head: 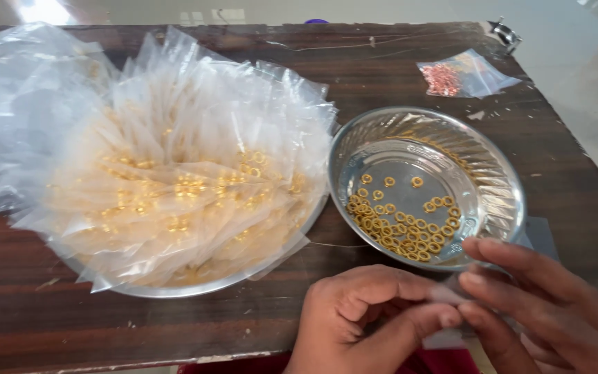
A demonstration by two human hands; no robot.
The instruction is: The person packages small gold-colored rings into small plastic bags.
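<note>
My left hand (365, 318) and my right hand (534, 305) meet at the table's near edge and pinch a small clear plastic pouch (448, 298) between their fingertips. Just beyond them stands a fluted steel bowl (500, 187) with several small gold rings (403, 225) lying in its near half. To the left, a large steel plate (174, 287) is heaped with several clear pouches (188, 173) that hold gold rings.
More clear plastic bags (15, 104) are bunched at the far left of the dark wooden table (576, 180). A small pouch of pink pieces (451, 76) lies at the far right, near a metal clip (505, 33).
</note>
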